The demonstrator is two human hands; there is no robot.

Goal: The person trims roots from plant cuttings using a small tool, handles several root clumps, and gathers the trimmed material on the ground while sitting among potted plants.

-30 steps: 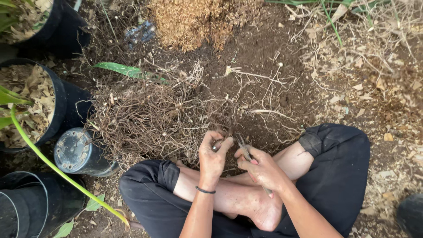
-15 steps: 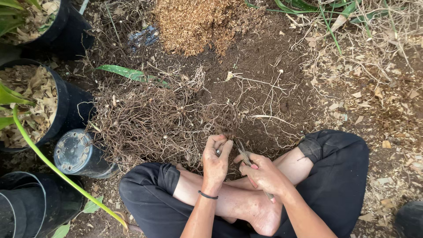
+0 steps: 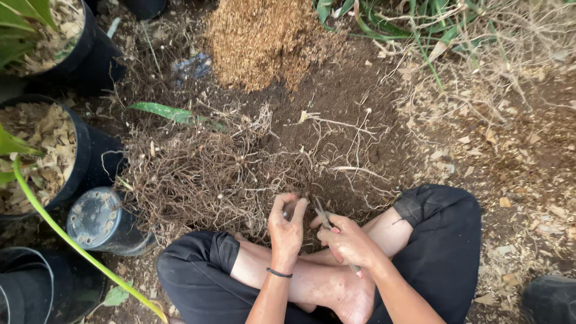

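Observation:
I sit cross-legged on bare soil in black rolled-up trousers. A big tangle of dry brown roots (image 3: 204,180) lies on the ground just beyond my knees. My left hand (image 3: 287,225), with a black band on its wrist, pinches strands at the near edge of the tangle. My right hand (image 3: 348,240) is closed around a small metal cutting tool (image 3: 324,217), whose tip points up toward the roots beside my left fingers. The tool's lower end sticks out below my right palm.
Black plastic pots stand at the left: two filled with dry leaves (image 3: 36,150), one tipped on its side (image 3: 99,219). A heap of tan sawdust (image 3: 264,39) lies at the top. Dark soil (image 3: 342,102) with pale roots, dry grass at the right, a long green leaf (image 3: 84,252).
Both hands have stayed at the near edge of the root tangle. The left fingers have shifted slightly on the strands, and the tool remains in the right hand.

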